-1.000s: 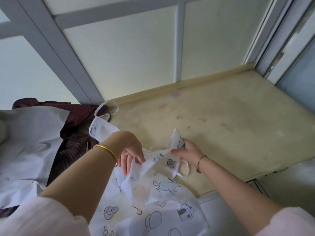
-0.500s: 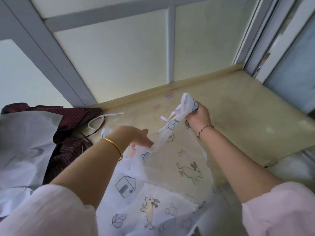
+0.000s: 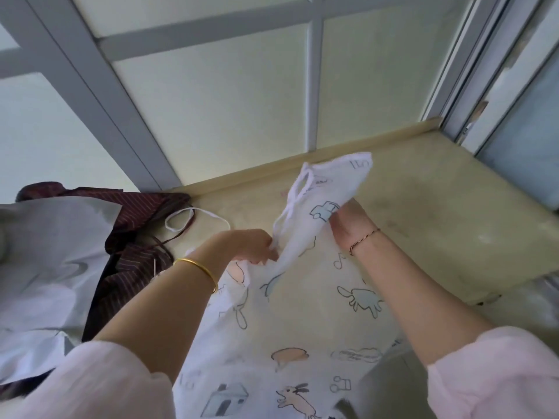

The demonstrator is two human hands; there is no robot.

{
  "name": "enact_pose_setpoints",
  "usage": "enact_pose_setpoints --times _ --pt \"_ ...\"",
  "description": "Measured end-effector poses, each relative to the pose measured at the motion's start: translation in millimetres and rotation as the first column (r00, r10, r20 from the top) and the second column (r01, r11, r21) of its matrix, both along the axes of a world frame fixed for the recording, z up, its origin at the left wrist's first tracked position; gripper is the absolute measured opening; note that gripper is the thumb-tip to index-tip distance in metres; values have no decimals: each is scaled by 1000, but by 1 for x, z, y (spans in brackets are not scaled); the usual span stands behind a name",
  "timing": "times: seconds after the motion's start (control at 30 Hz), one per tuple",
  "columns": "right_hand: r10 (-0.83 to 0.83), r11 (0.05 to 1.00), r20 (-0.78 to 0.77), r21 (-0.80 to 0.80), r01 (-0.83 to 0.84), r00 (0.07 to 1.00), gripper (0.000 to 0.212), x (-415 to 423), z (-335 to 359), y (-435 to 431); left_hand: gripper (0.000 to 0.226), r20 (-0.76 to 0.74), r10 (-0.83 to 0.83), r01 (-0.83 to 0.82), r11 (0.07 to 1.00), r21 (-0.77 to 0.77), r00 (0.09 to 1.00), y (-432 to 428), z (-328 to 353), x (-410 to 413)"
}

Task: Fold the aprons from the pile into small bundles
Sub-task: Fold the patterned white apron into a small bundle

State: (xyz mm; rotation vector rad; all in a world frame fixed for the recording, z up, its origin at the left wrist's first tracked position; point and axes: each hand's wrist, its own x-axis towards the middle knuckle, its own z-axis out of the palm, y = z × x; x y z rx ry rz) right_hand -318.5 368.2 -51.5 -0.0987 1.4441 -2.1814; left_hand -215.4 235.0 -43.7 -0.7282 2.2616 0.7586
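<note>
One white apron (image 3: 290, 316), cartoon prints, gripped by left hand (image 3: 252, 246), right hand (image 3: 344, 223)

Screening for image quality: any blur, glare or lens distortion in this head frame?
Head view: wide-angle lens slants the window frame; diffuse light through frosted panes, no harsh glare, faint shadows; mild softness on the printed apron and the left hand and right hand gripping it.
</note>
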Motion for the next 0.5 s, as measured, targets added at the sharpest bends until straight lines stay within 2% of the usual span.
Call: enact_pose_setpoints --times 0.03,0.1,0.13,0.17,0.2,0.23,0.3,0.37,0.4,0.43,0.47,0.5 --pt "165 982 57 80 -169 985 10 -4 -14 8 21 -32 26 -26 1000 9 999 -4 0 0" --pt "247 890 98 370 -266 964 22 -6 -39 22 14 -126 144 -141 990 29 982 -15 0 2" --pt "293 814 154 478 -331 944 44 1 -49 26 16 -177 188 -191 982 1 966 -22 1 4" --pt "366 738 251 508 -443 896 76 5 -56 35 19 -235 214 -234 971 -58 948 -30 1 6" --pt "430 653 330 530 -541 841 98 10 -57 42 20 -299 218 -269 953 -141 929 -38 1 9" --pt "507 587 384 502 -635 772 103 12 -59 52 18 -355 203 -296 928 -228 912 -46 0 12" --pt "550 483 476 489 -726 686 98 16 -58 68 13 -394 160 -318 870 -376 905 -54 4 22" --pt "617 383 554 409 -829 559 97 19 -57 86 22 -398 119 -326 798 -507 910 -59 6 32" --pt "659 367 557 349 -862 506 81 22 -54 90 25 -387 76 -306 757 -578 919 -61 6 36" --pt "670 367 560 322 -873 488 59 26 -51 92 25 -357 5 -251 719 -648 934 -60 6 39" --pt "647 346 555 398 -850 523 45 26 -56 91 22 -313 -92 -169 683 -711 945 -59 5 41" --pt "621 299 503 557 -775 601 39 26 -61 90 18 -272 -200 -79 652 -754 941 -57 2 43"
